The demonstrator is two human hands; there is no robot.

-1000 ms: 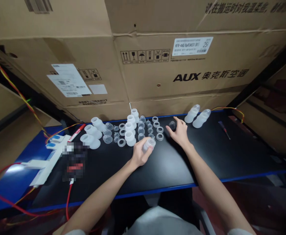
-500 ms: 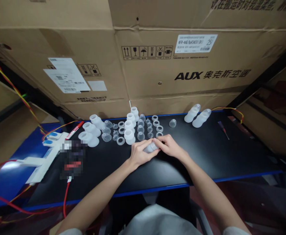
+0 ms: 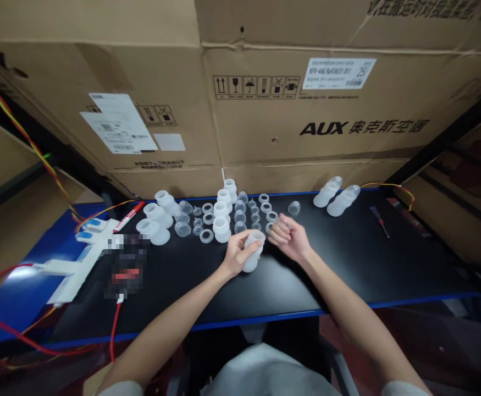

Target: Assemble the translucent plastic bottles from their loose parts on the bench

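Note:
My left hand (image 3: 237, 254) is wrapped round a frosted white baby bottle (image 3: 252, 258), which stands nearly upright with its open mouth facing up. To the right of the bottle and apart from it, my right hand (image 3: 290, 237) is raised with its fingers curled. Something small and translucent seems to show at those fingers, too blurred to name. Beyond my hands stand a row of open bottles (image 3: 222, 230), clear domed caps (image 3: 240, 214), small clear nipples (image 3: 255, 216) and ring collars (image 3: 271, 216). A single clear cap (image 3: 293, 208) lies behind my right hand.
Two capped bottles (image 3: 342, 201) stand at the back right, near a screwdriver (image 3: 379, 221). More open bottles (image 3: 154, 231) are at left, by a red marker (image 3: 128, 215) and a white power strip (image 3: 84, 262). A large cardboard box (image 3: 256, 148) closes off the back.
My hands have come apart. The bottle has been turned from lying tilted between both hands to upright in my left hand, and my right hand has moved off to the right. The view has shifted slightly.

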